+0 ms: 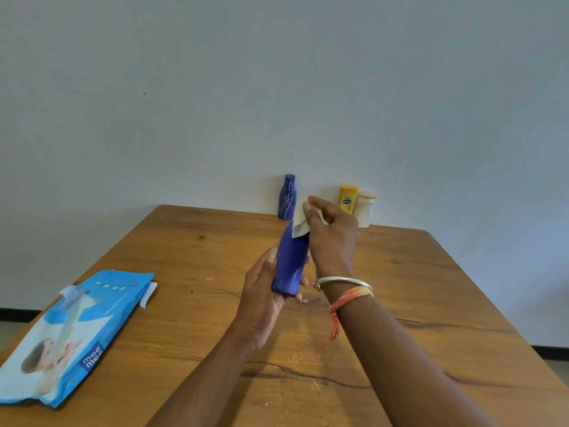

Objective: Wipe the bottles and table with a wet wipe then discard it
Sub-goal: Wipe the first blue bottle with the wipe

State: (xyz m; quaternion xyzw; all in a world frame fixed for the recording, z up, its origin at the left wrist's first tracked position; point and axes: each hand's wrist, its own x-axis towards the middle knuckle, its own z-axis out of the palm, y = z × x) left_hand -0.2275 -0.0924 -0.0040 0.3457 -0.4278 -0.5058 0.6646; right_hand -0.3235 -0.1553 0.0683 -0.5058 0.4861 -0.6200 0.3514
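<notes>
Holding a plain blue bottle (291, 266) up over the middle of the wooden table (431, 288), slanted, top end toward 12 o'clock. Gripped at the bottom end, at 7 o'clock, by the left hand (261, 291), fingers and thumb curled tight round it. Up at 1 o'clock, the right hand (332, 238), fingers bunched, pinching a white wet wipe (300, 223) against the top part of the bottle. Standing far back at 12 o'clock by the wall, a blue bottle with white lines (287, 197); more toward 1 o'clock, a yellow bottle (348, 198) with a white bottle (365, 211) just beside it. Lying flat at 8 o'clock, a blue pack of wipes (74, 334). Scattered at 6 o'clock, pale crumbs (308, 377). Round the right wrist, a silver bangle (343, 282) and an orange thread (351, 295)
</notes>
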